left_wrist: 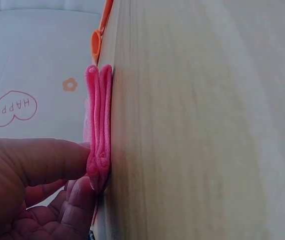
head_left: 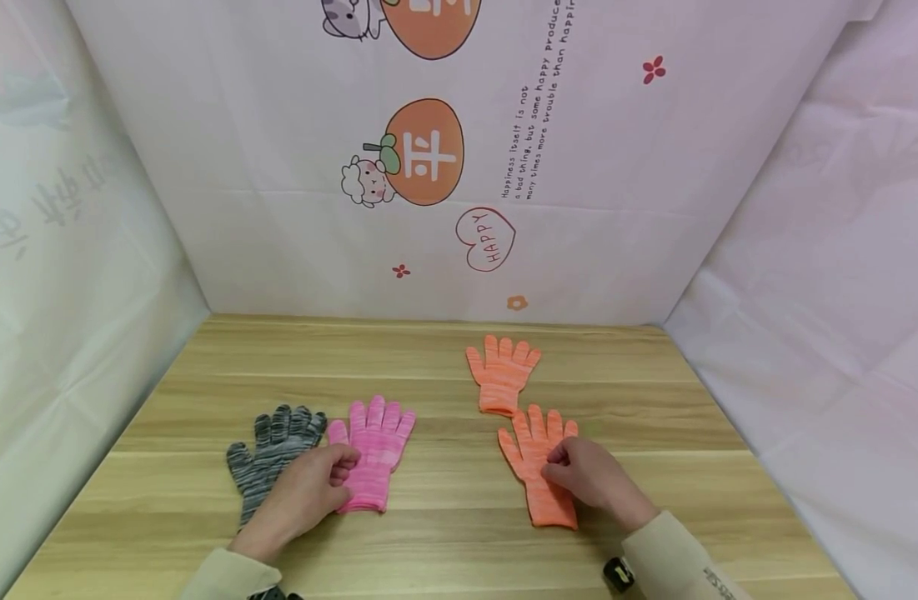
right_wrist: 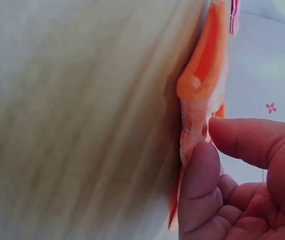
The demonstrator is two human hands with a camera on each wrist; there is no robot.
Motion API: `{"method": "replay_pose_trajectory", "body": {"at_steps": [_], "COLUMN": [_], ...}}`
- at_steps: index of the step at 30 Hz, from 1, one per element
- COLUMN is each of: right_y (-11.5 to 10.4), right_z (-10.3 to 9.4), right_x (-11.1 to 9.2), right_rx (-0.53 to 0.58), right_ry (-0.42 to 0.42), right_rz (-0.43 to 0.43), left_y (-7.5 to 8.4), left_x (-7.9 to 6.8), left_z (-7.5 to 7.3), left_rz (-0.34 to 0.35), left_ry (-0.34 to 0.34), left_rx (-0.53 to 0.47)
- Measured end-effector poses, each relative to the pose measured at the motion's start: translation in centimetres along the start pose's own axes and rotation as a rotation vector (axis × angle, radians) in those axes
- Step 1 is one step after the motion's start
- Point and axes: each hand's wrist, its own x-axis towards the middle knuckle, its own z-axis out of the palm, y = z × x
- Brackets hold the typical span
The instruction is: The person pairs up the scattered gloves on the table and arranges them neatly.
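A pink knit glove (head_left: 372,458) lies palm-flat with its fingers pointing away, its cuff showing stacked layers in the left wrist view. At its left edge, my left hand (head_left: 316,487) pinches the fabric near the cuff between thumb and fingertips. Partly under that hand and forearm is a grey-black striped glove (head_left: 267,462). My right hand (head_left: 586,473) pinches the right side of the nearer orange glove (head_left: 537,467) about mid-palm; its cuff (right_wrist: 202,65) gapes in the right wrist view. A second orange glove (head_left: 504,375) lies just beyond, its cuff close to the nearer glove's fingertips.
The gloves lie on a wood-grain table (head_left: 443,542). A white printed sheet (head_left: 293,233) rises at the table's far edge, with further white sheets (head_left: 826,292) along both sides. A small black object (head_left: 619,575) sits by the right sleeve.
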Motion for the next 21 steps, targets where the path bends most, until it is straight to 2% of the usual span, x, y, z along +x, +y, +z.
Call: {"method": "replay_pose_trajectory", "body": {"at_steps": [21], "right_y": [0.11], "right_z": [0.15], "right_x": [0.22], "right_rx": [0.008], "right_ry": [-0.017], "right_rz": [0.024], "left_y": [0.08], "left_x": [-0.15], "left_z": [0.21], "left_rz": [-0.01], "left_ry": [0.005], "left_rx": [0.009]}}
